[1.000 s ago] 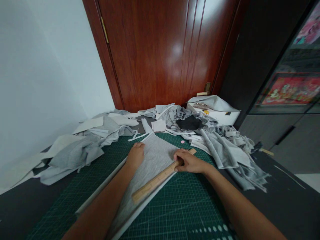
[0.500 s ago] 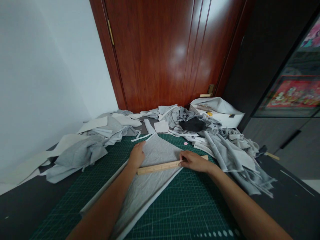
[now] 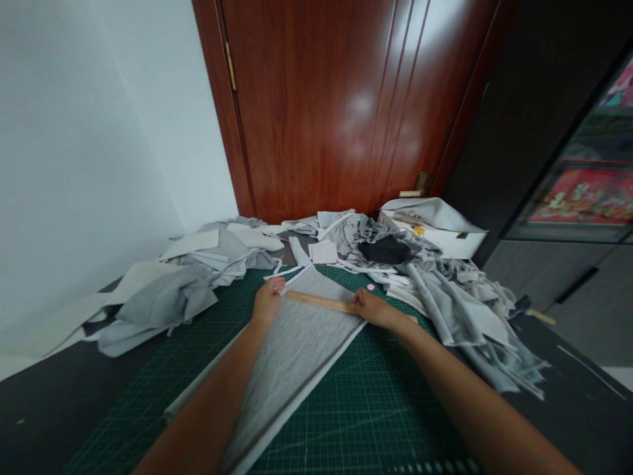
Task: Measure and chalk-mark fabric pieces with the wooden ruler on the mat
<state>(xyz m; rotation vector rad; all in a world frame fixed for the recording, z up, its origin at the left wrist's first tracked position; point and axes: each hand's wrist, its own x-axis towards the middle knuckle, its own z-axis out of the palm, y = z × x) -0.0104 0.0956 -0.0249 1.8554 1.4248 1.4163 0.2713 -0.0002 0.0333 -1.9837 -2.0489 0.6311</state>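
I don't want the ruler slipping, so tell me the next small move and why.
Probably bring the left grip onto the left end of the wooden ruler. That end lies over the gray fabric, close to the left grip but apparently untouched by it, while the right grip holds the ruler by the fabric's right edge. Pinning both places should limit swinging.

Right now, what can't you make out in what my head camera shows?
Wooden ruler, head view: part hidden by the right hand.
Its markings, head view: too small and blurred to read.
Gray cloth, head view: left forearm hides part; bottom edge cuts off the near end.
Framed red picture, head view: details blurred.
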